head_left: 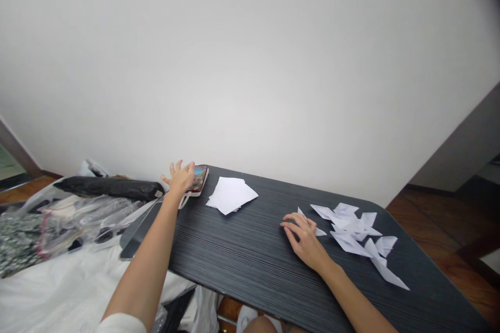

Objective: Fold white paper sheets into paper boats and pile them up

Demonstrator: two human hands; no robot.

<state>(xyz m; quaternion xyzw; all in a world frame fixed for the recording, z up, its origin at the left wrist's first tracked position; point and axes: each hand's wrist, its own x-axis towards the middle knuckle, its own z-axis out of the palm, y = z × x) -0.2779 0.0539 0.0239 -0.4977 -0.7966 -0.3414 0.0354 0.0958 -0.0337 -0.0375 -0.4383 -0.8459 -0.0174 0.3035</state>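
My left hand point(180, 177) is at the table's far left edge, fingers spread. It is over or against a thick, book-like item point(201, 179) with a colourful picture cover, a red border and a white strap; whether it presses on it is hard to tell. My right hand point(302, 237) lies low over the table, fingers loosely bent and apart. Behind its knuckles is a folded white paper piece point(320, 232), partly hidden by the hand. A stack of white paper sheets point(232, 195) sits between the two hands. Several folded paper shapes point(351, 226) lie to the right.
The dark, wood-grained table point(234, 250) stands against a white wall point(250, 73). Left of it are a long black wrapped bundle point(109, 187), clear plastic bags point(86, 218) and white cloth point(58, 291). A flat dark panel point(136, 234) lies beneath my left forearm.
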